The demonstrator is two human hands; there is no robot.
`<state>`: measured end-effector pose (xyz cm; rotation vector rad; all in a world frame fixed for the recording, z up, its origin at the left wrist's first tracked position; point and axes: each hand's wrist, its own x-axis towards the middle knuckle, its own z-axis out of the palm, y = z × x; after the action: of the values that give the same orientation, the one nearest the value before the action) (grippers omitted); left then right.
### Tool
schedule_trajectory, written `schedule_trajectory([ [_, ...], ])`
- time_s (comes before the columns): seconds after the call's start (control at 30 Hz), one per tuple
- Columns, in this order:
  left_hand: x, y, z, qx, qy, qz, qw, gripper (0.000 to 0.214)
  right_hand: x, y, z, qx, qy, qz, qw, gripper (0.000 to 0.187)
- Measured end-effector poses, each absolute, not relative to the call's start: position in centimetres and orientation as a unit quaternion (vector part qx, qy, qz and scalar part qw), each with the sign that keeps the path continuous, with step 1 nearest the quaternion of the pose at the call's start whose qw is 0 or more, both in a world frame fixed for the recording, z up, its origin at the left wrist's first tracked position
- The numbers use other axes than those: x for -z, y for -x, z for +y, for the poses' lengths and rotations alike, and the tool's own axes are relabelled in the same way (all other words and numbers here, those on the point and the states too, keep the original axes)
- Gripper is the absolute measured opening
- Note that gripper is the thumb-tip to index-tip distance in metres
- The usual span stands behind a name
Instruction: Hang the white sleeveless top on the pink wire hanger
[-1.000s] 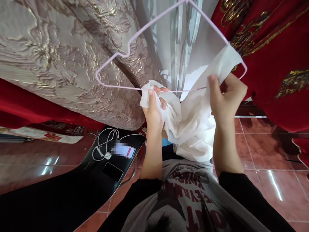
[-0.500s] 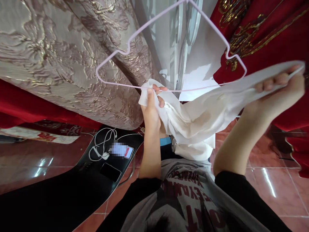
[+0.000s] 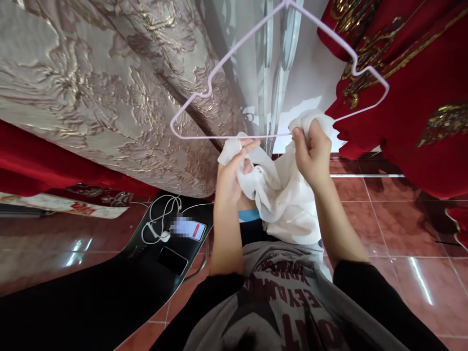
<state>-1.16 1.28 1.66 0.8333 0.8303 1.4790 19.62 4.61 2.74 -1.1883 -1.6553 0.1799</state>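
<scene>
A white cloth [image 3: 296,204] hangs bunched between my two hands, its lower part lying against my lap. My left hand [image 3: 234,170] grips one end of it, thumb and fingers closed on the fabric just below the hanger's bottom bar. On the other side my right hand [image 3: 312,153] is closed round a gathered part of the cloth, up at the bar. The pale pink hanger [image 3: 226,137] is in front of me, its bar passing close behind my left fingers and hidden in part by the cloth at my right hand.
Patterned beige-gold curtain fabric [image 3: 91,97] hangs on the left, red fabric with gold trim [image 3: 409,107] on the right. A black chair [image 3: 139,278] at my left bears a lit phone [image 3: 188,228], a dark phone [image 3: 171,262] and a white cable [image 3: 153,229]. Red tiles [image 3: 398,224] cover the floor.
My right hand has come in from the far right to the hanger bar, so the stretched cloth is now bunched. The hanger has shifted a little to the right. My left hand keeps its grip.
</scene>
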Motion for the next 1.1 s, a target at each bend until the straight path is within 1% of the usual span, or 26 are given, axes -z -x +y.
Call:
schedule_trajectory([
  [0.1,-0.8,5.9,1.6,-0.602,-0.399,0.432,0.540,0.033,-3.2,-21.0,4.8,-0.067,0.499,-0.694,0.514,0.044],
  [0.17,-0.8,8.9,1.8,-0.634,-0.414,0.472,0.451,0.024,-3.7,-21.7,4.9,-0.067,0.501,-0.696,0.510,0.045],
  [0.23,-2.0,11.2,1.7,-0.665,-0.424,0.500,0.358,0.012,-4.0,-22.1,5.0,-0.070,0.503,-0.694,0.510,0.045],
  [0.33,-5.6,12.0,1.4,-0.687,-0.453,0.500,0.271,0.009,-4.1,-21.8,4.9,-0.078,0.502,-0.693,0.511,0.045],
  [0.4,-8.3,11.0,1.4,-0.674,-0.492,0.486,0.262,0.012,-3.9,-21.1,4.7,-0.078,0.495,-0.696,0.514,0.045],
  [0.47,-10.4,9.3,1.8,-0.655,-0.517,0.465,0.296,0.006,-3.7,-20.3,4.3,-0.072,0.491,-0.693,0.523,0.047],
  [0.53,-11.7,7.6,2.5,-0.628,-0.546,0.440,0.336,0.016,-3.5,-19.5,4.0,-0.066,0.491,-0.683,0.537,0.047],
  [0.57,-12.0,6.9,3.0,-0.614,-0.567,0.431,0.342,0.017,-3.4,-19.3,3.9,-0.063,0.492,-0.676,0.544,0.047],
  [0.63,-12.1,6.2,3.9,-0.594,-0.606,0.430,0.308,0.010,-3.4,-19.1,3.6,-0.062,0.492,-0.668,0.556,0.045],
  [0.67,-11.9,6.1,4.3,-0.587,-0.620,0.437,0.283,0.013,-3.4,-19.1,3.5,-0.063,0.488,-0.667,0.559,0.044],
  [0.73,-11.4,6.3,5.0,-0.585,-0.634,0.447,0.236,0.025,-3.5,-19.5,3.2,-0.071,0.477,-0.672,0.562,0.042],
  [0.8,-10.9,6.8,5.3,-0.578,-0.649,0.444,0.219,0.030,-3.5,-20.3,3.1,-0.085,0.476,-0.665,0.570,0.042],
  [0.83,-10.7,7.1,5.4,-0.575,-0.656,0.439,0.215,0.030,-3.5,-20.9,3.2,-0.094,0.481,-0.647,0.585,0.044],
  [0.9,-10.6,7.4,5.5,-0.572,-0.664,0.434,0.207,0.029,-3.5,-22.5,3.5,-0.099,0.493,-0.574,0.646,0.041],
  [0.97,-10.7,7.6,5.4,-0.572,-0.660,0.441,0.208,0.027,-3.8,-24.7,4.0,-0.093,0.506,-0.480,0.711,0.029],
  [1.0,-10.8,7.7,5.4,-0.572,-0.658,0.444,0.208,0.027,-4.2,-25.9,4.4,-0.095,0.513,-0.440,0.731,0.021],
  [1.03,-11.0,7.7,5.4,-0.571,-0.657,0.446,0.207,0.027,-4.7,-27.0,4.7,-0.108,0.523,-0.414,0.737,0.017],
  [1.1,-11.3,7.8,5.5,-0.568,-0.661,0.449,0.197,0.026,-6.4,-28.9,5.2,-0.146,0.544,-0.390,0.728,0.022],
])
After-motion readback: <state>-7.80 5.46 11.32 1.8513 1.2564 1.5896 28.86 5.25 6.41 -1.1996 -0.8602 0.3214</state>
